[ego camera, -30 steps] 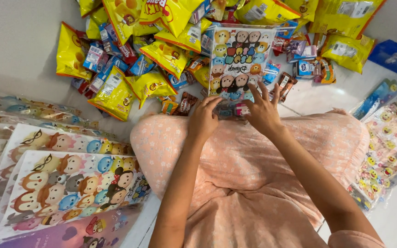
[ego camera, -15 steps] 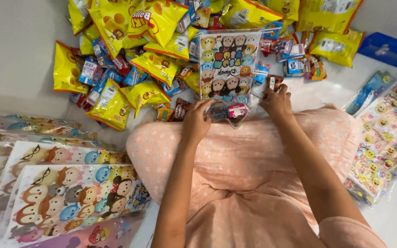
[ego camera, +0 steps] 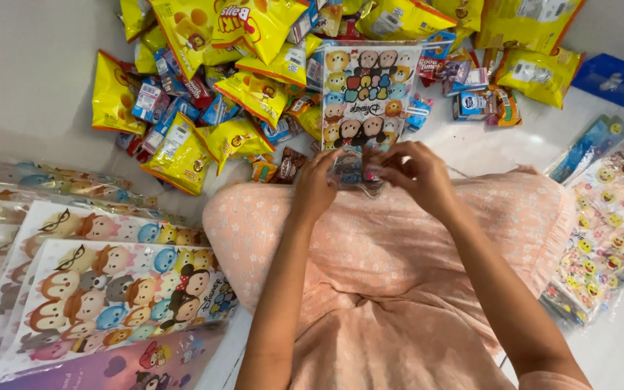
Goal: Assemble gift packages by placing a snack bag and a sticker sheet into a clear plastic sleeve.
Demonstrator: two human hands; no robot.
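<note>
A clear cartoon-printed gift bag (ego camera: pixel 368 94) lies on the white floor in front of my lap, with small snack packets inside near its open bottom edge. My left hand (ego camera: pixel 319 180) pinches the bag's near edge on the left. My right hand (ego camera: pixel 412 170) grips the same edge on the right, fingers curled over it. Both hands rest just past the peach floral dress (ego camera: pixel 391 253) covering my knees.
A heap of yellow snack bags (ego camera: pixel 254 94) and small blue packets (ego camera: pixel 153 101) lies beyond the bag. Stacks of cartoon gift bags (ego camera: pixel 110 296) sit at left, smiley-print bags (ego camera: pixel 615 217) at right, a blue box (ego camera: pixel 615 79) at far right.
My right hand has come back from the packets beside the bag to the bag's near edge, close to my left hand. The view has shifted slightly.
</note>
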